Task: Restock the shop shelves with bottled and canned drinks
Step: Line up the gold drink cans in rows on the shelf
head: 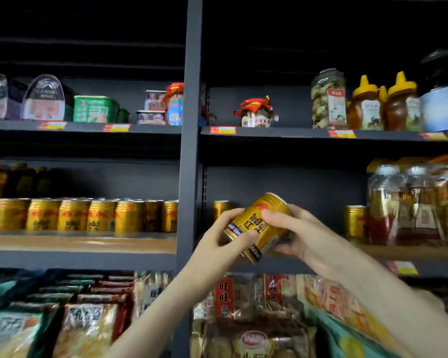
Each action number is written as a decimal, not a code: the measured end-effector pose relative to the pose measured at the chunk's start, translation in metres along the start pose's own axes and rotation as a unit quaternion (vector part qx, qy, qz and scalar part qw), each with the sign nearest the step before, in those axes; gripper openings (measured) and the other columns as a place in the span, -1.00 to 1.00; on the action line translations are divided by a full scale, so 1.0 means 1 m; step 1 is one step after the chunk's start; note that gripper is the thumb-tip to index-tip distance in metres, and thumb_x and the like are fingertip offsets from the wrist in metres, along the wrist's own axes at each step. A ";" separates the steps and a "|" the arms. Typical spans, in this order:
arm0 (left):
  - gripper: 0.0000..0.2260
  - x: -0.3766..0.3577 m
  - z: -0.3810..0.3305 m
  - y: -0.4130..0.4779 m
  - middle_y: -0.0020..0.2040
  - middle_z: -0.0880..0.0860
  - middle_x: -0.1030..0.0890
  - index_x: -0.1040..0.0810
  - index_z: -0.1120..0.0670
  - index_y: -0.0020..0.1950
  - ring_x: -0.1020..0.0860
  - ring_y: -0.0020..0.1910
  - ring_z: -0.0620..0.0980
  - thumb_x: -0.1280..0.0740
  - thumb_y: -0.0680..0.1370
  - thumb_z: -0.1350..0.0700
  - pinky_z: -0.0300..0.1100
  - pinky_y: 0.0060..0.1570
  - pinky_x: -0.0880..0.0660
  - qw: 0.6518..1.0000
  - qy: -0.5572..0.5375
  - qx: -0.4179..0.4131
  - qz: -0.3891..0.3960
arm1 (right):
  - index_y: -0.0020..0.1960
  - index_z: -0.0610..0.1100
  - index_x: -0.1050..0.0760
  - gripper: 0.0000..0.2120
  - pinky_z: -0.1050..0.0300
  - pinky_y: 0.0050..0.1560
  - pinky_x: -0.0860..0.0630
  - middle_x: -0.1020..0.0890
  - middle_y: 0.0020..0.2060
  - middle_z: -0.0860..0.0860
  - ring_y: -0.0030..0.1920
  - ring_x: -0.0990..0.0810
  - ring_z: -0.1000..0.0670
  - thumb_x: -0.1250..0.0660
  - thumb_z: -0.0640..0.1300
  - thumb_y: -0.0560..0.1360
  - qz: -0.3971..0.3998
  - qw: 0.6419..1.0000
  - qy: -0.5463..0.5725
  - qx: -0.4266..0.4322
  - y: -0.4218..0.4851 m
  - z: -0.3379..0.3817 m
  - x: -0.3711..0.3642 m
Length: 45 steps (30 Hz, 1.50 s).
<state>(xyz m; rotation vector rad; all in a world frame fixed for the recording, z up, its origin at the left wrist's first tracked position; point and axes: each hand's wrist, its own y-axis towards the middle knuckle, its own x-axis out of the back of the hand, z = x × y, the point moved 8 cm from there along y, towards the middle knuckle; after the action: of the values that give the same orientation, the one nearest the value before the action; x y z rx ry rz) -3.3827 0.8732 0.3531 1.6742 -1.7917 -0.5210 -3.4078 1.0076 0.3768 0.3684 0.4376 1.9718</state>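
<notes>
Nearest to the camera, the left hand [224, 239] and the right hand [299, 229] hold one gold can [254, 224] between them. Both have their fingers curled round it, and the can is tilted with its top away from the person, not yet on a shelf. Below the grip lie snack packets [243, 306]. Just behind the grip is the middle shelf [398, 251]. One standing can [221, 209] shows past the left fingers and another can [356, 220] stands to the right of the grip, with a bare stretch between them. Far to the left of the grip a full row of cans [88, 215] is already in place. I judge that the left bay is done and the gap behind the grip remains to be filled, beginning with this can.
</notes>
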 end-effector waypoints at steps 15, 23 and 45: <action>-0.55 0.086 0.175 -0.287 -0.22 0.10 -0.69 -0.42 0.09 0.17 -0.67 -0.21 -0.07 -0.45 0.44 -0.13 -0.29 -0.16 -0.48 0.917 -0.048 0.371 -0.141 | 0.13 -0.11 -0.52 -0.41 -0.06 -0.13 -0.60 -0.66 0.03 -0.10 -0.04 -0.68 -0.10 -0.50 0.13 0.18 0.023 0.949 0.080 -0.305 -0.164 -0.281 -0.178; -0.51 0.080 0.219 -0.355 0.06 0.10 -0.65 -0.43 0.11 0.24 -0.61 0.11 0.09 -0.48 0.39 0.00 -0.03 0.11 -0.53 0.900 -0.161 0.395 -0.093 | 0.18 -0.21 -0.55 -0.41 0.04 -0.31 -0.53 -0.65 -0.14 -0.20 -0.28 -0.59 -0.14 -0.35 0.22 0.35 0.009 0.916 0.140 -0.376 -0.216 -0.328 -0.207; -0.51 0.031 0.215 -0.305 0.11 -0.05 -0.64 -0.53 0.00 0.23 -0.61 0.10 -0.11 -0.57 0.35 0.20 -0.08 0.12 -0.57 0.935 -0.040 0.351 0.026 | 0.32 0.61 0.27 -0.13 0.34 0.21 -0.38 0.33 0.40 0.49 0.38 -0.08 0.38 -0.37 0.06 0.52 0.187 0.902 -0.383 -0.064 -0.217 -0.288 -0.159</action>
<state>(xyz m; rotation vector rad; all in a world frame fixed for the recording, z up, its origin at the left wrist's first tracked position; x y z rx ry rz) -3.3025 0.7792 -0.0002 2.0657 -2.2373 0.1105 -3.2963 0.9094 0.0116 1.1530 -0.2922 2.0071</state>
